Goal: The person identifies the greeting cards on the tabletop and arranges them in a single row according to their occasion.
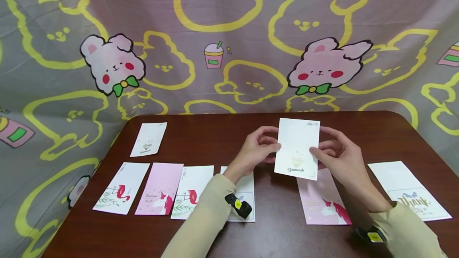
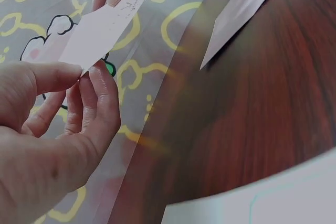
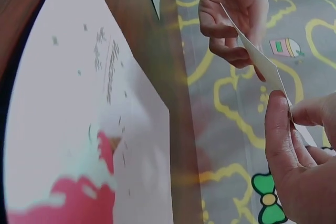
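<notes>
A white card [image 1: 297,146] with a diamond drawing and the word Diamonds is held upright above the table. My left hand [image 1: 256,150] pinches its left edge between thumb and fingers, and my right hand [image 1: 340,158] pinches the right edge. In the left wrist view the card [image 2: 105,30] slants away from the left thumb [image 2: 58,77]. The right wrist view shows the card [image 3: 260,64] nearly edge-on between both hands. Below and behind the right hand lies a pink unicorn card [image 1: 322,202], partly covered.
On the brown table [image 1: 201,138], a row holds a flamingo card [image 1: 118,190], a unicorn card [image 1: 157,190], another flamingo card [image 1: 193,182] and a partly hidden white card [image 1: 245,186]. A diamond card [image 1: 148,138] lies back left, a thank-you card [image 1: 408,190] right. A patterned cloth [image 1: 222,86] hangs behind.
</notes>
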A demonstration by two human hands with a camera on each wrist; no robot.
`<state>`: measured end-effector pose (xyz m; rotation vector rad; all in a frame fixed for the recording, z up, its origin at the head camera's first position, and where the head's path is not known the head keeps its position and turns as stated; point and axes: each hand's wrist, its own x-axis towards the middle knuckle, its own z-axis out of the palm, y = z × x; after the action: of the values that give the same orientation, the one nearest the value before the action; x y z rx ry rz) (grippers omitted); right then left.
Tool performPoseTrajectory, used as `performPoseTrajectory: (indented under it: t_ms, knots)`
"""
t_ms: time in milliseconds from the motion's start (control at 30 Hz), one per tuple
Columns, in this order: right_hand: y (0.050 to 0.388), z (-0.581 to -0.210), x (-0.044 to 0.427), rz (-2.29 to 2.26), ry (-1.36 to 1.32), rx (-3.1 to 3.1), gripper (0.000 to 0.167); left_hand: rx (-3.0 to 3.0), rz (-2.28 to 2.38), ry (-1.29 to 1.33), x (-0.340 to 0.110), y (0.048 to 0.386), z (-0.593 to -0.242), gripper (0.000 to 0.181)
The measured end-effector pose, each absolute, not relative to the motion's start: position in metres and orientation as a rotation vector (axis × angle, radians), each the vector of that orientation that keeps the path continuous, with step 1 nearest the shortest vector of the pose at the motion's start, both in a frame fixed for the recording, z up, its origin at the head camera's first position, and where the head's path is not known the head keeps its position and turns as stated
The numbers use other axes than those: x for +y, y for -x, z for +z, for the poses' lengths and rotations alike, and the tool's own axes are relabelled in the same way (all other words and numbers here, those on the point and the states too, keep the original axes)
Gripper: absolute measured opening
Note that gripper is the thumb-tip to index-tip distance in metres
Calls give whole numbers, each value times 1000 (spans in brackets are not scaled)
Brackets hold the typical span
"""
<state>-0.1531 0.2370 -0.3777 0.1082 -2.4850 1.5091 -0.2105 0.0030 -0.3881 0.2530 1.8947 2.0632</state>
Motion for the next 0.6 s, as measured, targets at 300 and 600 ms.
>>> performPoseTrajectory:
  t_ms: [300,600]
  knots:
    - [160,-379,216,1588,-151,-2461,66,1957,2051,-243,-19,211,-387,43]
    - [165,-380,197,1690,-193,-2425,66,2037,2007,-228,-40,213,-389,43]
